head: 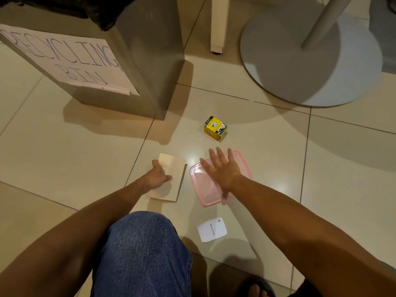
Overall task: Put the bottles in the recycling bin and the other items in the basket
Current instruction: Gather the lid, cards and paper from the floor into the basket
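Observation:
A cream paper envelope (173,168) lies flat on the tiled floor, and my left hand (156,175) rests on its left side with the fingers curled over the edge. Right beside it lies a pink plastic lid (203,187); my right hand (220,168) hovers spread over it, fingers apart, holding nothing. A small yellow and black box (215,128) stands beyond the lid. A white paper tag (212,230) lies nearer to me. The grey recycling bin (137,67) with a handwritten paper sign stands at the upper left. No bottle or basket is in view.
A round grey table base (300,61) with its pole fills the upper right. A white furniture leg (217,26) stands between it and the bin. My knee in blue jeans (141,254) is at the bottom centre, and a foot in a sandal (257,290) at the bottom edge.

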Tool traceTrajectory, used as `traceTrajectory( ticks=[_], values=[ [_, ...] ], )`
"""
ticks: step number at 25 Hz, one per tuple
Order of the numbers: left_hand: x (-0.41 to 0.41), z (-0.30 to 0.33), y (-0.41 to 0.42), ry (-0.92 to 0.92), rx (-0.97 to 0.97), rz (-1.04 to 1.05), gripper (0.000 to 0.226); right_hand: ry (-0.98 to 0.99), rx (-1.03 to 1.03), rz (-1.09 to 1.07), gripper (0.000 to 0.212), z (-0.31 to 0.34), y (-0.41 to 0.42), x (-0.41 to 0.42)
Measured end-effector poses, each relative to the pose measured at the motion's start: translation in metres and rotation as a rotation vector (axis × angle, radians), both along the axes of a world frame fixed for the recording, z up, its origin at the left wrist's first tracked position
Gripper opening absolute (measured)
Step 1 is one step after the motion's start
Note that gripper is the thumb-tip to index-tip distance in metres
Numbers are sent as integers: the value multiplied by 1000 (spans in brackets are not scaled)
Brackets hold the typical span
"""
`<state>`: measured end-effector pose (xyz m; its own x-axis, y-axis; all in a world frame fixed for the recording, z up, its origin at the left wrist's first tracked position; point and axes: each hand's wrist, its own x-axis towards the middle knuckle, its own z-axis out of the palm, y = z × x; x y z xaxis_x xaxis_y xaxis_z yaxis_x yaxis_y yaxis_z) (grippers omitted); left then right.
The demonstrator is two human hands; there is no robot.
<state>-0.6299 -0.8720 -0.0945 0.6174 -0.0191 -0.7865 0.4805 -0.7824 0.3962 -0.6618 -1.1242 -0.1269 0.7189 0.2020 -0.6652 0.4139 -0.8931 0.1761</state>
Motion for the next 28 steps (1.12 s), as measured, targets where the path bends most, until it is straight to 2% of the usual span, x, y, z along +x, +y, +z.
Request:
traceTrajectory(
  ticks=[7,9,13,17,20,23,25,28],
  values=[
    [-1,-3,4,-7,3,42,69,-8,8,194,161,-12,-15,-7],
    [-1,-3,4,-9,6,46,70,6,41,180,158,-10,-16,-7],
    [-1,-2,5,-20,1,85,69,152,170,24,154,2,-12,-2],
    [-1,3,4,-27,-30,160,68,236,319,-111,121,27,-10,9],
    [4,11,3,-32,-47,132,67,167,416,-153,94,55,-7,15],
    [14,24,-2,-40,-76,48,64,6,564,-426,60,78,-12,23],
    [24,36,-6,-42,-105,34,65,-63,688,-744,44,88,-25,31],
    [40,49,-14,-96,-151,36,65,-12,957,-1240,29,100,-47,32]
  ],
)
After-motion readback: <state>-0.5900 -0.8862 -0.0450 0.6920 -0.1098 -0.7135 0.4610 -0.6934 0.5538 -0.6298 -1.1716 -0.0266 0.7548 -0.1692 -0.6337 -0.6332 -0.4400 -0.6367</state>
